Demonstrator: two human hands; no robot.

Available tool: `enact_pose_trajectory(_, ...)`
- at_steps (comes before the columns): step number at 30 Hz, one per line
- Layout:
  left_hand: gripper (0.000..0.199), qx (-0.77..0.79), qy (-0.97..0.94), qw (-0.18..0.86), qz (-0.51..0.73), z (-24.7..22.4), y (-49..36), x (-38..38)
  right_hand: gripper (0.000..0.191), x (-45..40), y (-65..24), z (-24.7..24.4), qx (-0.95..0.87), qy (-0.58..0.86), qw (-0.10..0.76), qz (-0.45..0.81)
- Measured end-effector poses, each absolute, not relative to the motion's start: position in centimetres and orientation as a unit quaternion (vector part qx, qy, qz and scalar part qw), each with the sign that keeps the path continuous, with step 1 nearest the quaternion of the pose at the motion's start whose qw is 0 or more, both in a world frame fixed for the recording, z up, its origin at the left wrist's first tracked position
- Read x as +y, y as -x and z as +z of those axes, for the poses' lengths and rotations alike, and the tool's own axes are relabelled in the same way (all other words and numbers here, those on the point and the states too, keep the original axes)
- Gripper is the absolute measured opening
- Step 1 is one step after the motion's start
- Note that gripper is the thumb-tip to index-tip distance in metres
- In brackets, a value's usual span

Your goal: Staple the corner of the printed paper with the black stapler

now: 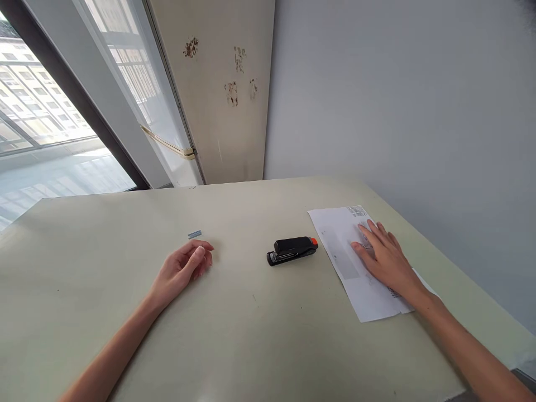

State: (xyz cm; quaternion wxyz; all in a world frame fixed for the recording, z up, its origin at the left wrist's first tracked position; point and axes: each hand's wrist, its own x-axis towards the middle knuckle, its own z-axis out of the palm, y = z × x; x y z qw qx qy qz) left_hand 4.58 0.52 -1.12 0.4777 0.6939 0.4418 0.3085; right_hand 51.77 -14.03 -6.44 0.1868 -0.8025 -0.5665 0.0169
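Note:
My left hand [186, 267] rests on its side on the table, its fingers loosely curled with gaps between them and nothing visible in them. Just beyond its fingertips lies a small grey strip of staples [195, 234]. To the right, apart from both hands, a black stapler [293, 249] with an orange-red end lies on the tabletop. My right hand [382, 257] is spread palm down on white paper sheets [343, 268] with some print on them. It covers part of the print, and the sheets' lower right corner shows past my wrist.
The pale table [234, 346] meets a grey wall [397, 100] on the right. Behind it stands a beige panel [230, 139] with brown worn patches. A fridge-like white door with a cream handle [167, 144] and a bright window [42, 106] are at the left.

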Motion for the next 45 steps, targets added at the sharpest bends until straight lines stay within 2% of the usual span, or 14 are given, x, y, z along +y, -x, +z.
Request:
enact_pose_trajectory(3, 0.049, 0.448, -0.692, 0.475, 0.308, -1.0, -4.7, 0.4, 0.056, -14.1, -49.6, -4.3, -0.575, 0.776, 0.257, 0.04)
enact_pose_trajectory(6, 0.05, 0.455, -0.692, 0.469, 0.305, -0.9, -4.8, 0.3, 0.049, -14.1, -46.7, -3.1, -0.62, 0.731, 0.279, 0.063)
enact_pose_trajectory(11, 0.052, 0.453, -0.699, 0.464, 0.302, -0.9, -4.8, 0.3, 0.047, -13.7, -42.7, -3.8, -0.676, 0.68, 0.279, 0.059)
enact_pose_trajectory(20, 0.053, 0.453, -0.698, 0.469, 0.295, -1.0, -4.7, 0.5, 0.046, -13.1, -40.7, -5.0, -0.69, 0.659, 0.298, -0.024)
enact_pose_trajectory(33, 0.051, 0.451, -0.708, 0.46, 0.29, -0.9, -4.6, 0.5, 0.043, -12.8, -40.1, -5.5, -0.682, 0.662, 0.308, -0.04)
enact_pose_trajectory(45, 0.048, 0.448, -0.708, 0.46, 0.295, -0.9, -4.7, 0.5, 0.048, -12.8, -40.0, -5.7, -0.68, 0.665, 0.308, -0.026)
